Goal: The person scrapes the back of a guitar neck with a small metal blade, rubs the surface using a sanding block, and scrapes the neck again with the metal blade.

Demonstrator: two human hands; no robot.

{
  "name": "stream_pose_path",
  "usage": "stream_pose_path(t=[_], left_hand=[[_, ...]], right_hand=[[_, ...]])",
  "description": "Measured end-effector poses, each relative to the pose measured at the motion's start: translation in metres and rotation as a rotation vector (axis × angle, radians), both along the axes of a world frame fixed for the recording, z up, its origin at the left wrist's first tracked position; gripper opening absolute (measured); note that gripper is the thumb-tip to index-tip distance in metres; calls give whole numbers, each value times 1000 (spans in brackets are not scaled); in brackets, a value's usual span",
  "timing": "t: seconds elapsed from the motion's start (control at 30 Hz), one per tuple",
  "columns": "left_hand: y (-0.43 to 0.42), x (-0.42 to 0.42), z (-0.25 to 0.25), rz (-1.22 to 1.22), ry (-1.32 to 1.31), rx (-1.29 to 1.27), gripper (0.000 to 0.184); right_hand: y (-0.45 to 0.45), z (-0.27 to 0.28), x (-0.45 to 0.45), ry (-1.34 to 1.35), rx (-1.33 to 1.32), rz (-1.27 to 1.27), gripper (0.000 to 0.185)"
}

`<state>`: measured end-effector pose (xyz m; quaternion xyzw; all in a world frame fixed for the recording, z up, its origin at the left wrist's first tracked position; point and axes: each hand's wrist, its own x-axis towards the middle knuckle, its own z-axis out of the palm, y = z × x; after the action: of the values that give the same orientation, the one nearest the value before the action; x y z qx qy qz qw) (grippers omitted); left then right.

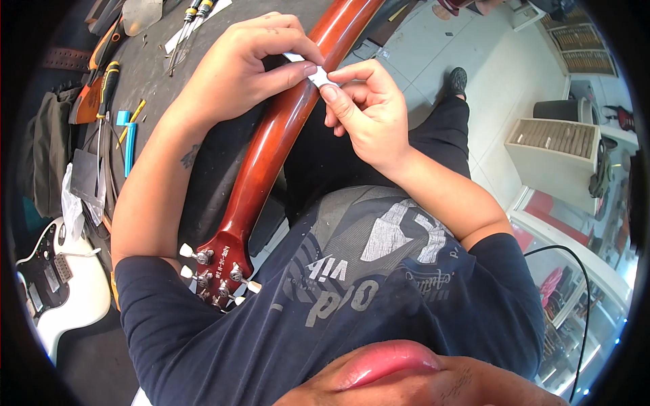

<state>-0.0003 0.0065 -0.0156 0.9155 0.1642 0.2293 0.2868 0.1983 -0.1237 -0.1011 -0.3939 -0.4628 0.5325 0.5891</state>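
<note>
A reddish-brown guitar neck (271,135) runs diagonally across my lap, its glossy back turned up. At its lower end is the headstock (227,254) with several tuners and white numbers stamped on it. Above the neck, my left hand (254,64) pinches a small white strip (318,77) between thumb and finger. The fingertips of my right hand (369,108) are closed on the strip's other end. Its material is unclear, and my fingers cover part of it.
On the dark bench to the left lie screwdrivers (108,84), a blue tool (129,149) and a white electric guitar body (74,298). A white cabinet (552,159) stands on the right, near a glass display case (575,291). My shoe (458,81) rests on the tiled floor.
</note>
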Motion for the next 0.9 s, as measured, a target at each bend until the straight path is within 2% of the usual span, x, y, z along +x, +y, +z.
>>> stream_pose_path(t=[0.9], left_hand=[[1,0,2,-78,1,57,15]], right_hand=[[-7,-5,-3,-9,0,18,20]])
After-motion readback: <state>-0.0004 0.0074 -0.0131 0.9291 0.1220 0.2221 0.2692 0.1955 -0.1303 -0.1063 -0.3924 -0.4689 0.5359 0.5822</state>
